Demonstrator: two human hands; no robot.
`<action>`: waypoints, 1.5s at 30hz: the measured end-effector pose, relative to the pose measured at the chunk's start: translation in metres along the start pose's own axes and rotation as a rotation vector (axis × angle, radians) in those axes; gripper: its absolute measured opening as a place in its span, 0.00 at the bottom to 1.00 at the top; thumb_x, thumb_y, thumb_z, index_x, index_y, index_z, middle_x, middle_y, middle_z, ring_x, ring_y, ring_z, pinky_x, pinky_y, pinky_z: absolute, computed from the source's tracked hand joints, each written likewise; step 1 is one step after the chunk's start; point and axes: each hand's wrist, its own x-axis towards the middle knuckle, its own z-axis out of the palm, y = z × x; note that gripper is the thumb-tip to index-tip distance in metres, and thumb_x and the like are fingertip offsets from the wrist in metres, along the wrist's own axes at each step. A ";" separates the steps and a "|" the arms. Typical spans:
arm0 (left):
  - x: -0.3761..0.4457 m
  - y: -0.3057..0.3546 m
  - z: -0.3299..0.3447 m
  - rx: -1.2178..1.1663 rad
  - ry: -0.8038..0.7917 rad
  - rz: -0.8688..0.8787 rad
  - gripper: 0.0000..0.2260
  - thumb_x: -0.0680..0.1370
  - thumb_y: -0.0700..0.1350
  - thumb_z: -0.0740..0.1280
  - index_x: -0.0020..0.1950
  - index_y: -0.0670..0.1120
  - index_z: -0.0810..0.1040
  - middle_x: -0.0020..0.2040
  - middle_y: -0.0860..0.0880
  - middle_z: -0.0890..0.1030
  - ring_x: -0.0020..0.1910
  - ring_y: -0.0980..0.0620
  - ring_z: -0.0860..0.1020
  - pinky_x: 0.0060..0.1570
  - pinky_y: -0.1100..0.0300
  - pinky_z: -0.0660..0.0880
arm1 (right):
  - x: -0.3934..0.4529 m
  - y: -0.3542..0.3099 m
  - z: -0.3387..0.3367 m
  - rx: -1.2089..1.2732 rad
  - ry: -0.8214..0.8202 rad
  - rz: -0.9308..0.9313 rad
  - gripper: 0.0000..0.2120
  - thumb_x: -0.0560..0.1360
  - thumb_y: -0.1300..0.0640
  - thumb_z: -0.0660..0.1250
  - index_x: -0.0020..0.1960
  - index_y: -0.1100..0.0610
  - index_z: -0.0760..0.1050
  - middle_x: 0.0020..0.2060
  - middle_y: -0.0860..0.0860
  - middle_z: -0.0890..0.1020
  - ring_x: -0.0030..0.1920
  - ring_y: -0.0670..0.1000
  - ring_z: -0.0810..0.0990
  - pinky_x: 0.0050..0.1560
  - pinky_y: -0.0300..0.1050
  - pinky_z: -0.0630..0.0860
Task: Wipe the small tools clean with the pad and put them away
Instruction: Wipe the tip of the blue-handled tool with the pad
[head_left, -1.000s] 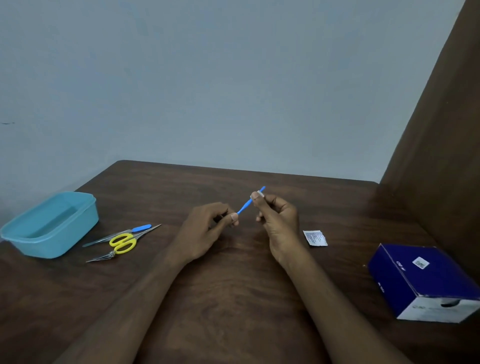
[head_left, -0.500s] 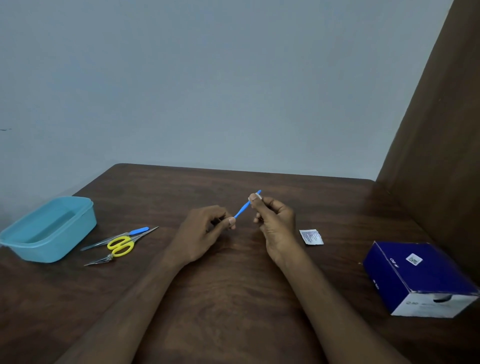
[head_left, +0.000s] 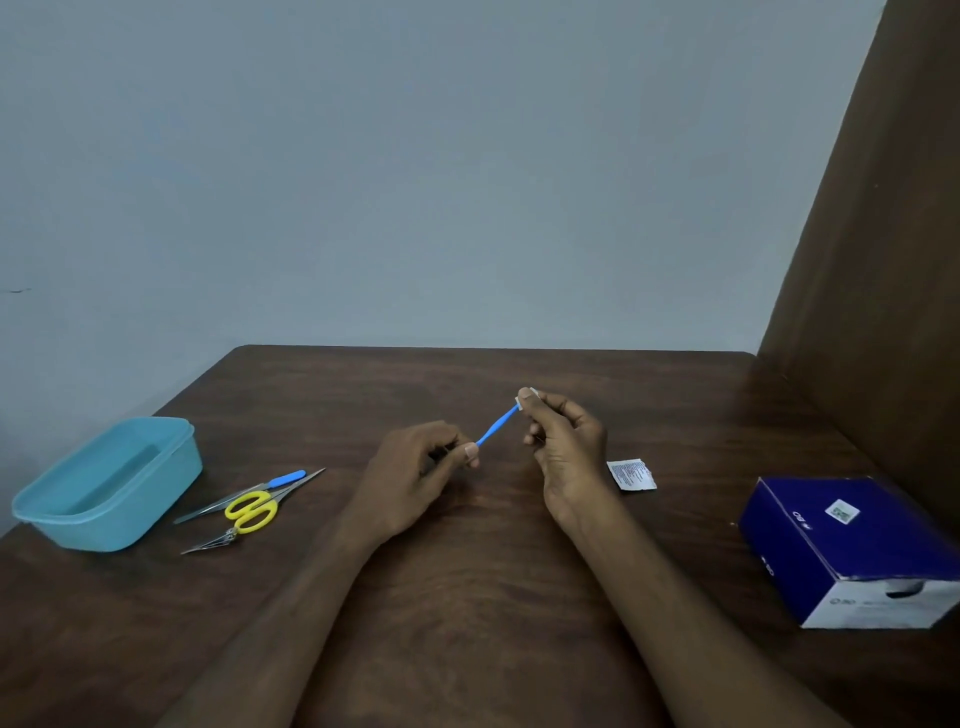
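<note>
Left hand (head_left: 415, 467) pinches low end of thin blue tool (head_left: 497, 426), held above dark wooden table (head_left: 493, 597). Right hand (head_left: 563, 447) pinches white pad (head_left: 521, 399) around its upper end. Scissors (head_left: 252, 512), tweezers (head_left: 213, 543) beside blue tub (head_left: 104, 483), left. Opened sachet (head_left: 631, 474), navy box (head_left: 852, 551), right.

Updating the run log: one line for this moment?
step: wiping | left hand: holds blue tool | right hand: pinches pad on tip
</note>
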 end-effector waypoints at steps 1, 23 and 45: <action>0.000 0.001 -0.001 -0.006 0.005 -0.006 0.10 0.86 0.50 0.68 0.45 0.53 0.84 0.42 0.57 0.84 0.42 0.53 0.82 0.43 0.57 0.77 | -0.001 0.000 0.001 0.005 -0.007 0.005 0.05 0.73 0.59 0.81 0.44 0.58 0.86 0.33 0.51 0.79 0.29 0.45 0.71 0.37 0.42 0.71; 0.001 0.001 -0.003 -0.313 0.259 -0.302 0.12 0.86 0.55 0.66 0.58 0.53 0.89 0.48 0.61 0.88 0.45 0.64 0.84 0.42 0.58 0.78 | -0.023 0.011 0.005 -0.647 -0.374 -0.305 0.10 0.74 0.43 0.76 0.42 0.49 0.84 0.37 0.47 0.87 0.37 0.45 0.81 0.42 0.50 0.78; 0.009 -0.008 -0.008 -0.701 0.532 -0.395 0.04 0.82 0.43 0.74 0.56 0.47 0.87 0.41 0.61 0.86 0.40 0.69 0.78 0.39 0.72 0.73 | -0.033 -0.008 0.011 -0.296 -0.341 -0.099 0.09 0.80 0.50 0.75 0.43 0.52 0.84 0.40 0.50 0.87 0.35 0.44 0.73 0.35 0.40 0.69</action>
